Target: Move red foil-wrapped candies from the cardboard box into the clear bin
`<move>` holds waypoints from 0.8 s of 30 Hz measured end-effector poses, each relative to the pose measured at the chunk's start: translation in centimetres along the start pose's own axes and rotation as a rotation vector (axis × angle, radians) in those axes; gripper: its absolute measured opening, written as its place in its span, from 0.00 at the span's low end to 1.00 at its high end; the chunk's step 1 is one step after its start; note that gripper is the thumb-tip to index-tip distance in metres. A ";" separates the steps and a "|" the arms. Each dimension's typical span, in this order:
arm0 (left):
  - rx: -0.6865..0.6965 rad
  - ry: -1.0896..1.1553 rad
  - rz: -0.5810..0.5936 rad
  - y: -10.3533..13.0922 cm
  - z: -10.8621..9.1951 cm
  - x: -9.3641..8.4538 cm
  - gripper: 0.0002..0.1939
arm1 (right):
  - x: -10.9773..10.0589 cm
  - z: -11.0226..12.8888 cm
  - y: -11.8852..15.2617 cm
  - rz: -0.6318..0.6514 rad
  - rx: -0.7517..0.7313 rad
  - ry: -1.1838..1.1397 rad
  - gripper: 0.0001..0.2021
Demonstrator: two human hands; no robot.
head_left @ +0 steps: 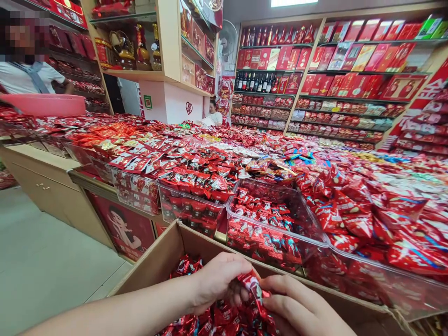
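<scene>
Low in the head view, an open cardboard box [150, 261] holds a heap of small red wrapped candies [220, 322]. Above the heap, my left hand [224, 280] pinches a red candy packet [255, 289] between thumb and fingers. From the right, my right hand [297, 298] has its fingertips on the same packet, closed on its other side. Just beyond the box stands a clear plastic bin [266, 233] partly filled with similar red candies.
More clear bins [192, 205] piled with candies spread left and right behind the box. A person with a pink basin [45, 103] stands at the far left. Shelves [304, 72] with boxes and bottles line the back wall. A pale floor [45, 247] shows at left.
</scene>
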State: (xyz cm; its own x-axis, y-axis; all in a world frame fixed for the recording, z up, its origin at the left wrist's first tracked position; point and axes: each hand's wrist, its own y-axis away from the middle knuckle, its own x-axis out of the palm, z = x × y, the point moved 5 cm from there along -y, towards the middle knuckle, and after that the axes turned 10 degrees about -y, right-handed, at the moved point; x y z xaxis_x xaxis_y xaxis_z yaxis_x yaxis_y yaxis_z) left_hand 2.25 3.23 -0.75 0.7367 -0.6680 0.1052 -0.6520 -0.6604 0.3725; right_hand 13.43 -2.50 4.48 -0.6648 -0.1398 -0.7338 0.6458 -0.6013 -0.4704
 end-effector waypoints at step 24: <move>-0.036 -0.429 0.089 0.3 2.2 0.9 0.12 | -4.2 -16.5 -13.1 0.171 0.517 0.694 0.06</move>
State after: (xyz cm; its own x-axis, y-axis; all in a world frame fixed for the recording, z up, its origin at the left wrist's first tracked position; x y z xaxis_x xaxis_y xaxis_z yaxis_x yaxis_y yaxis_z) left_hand 2.34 1.65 -2.62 0.5316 -0.8088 -0.2514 -0.6972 -0.5864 0.4124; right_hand 13.99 18.90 5.64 -0.0879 0.1482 -0.9850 0.3533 -0.9199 -0.1699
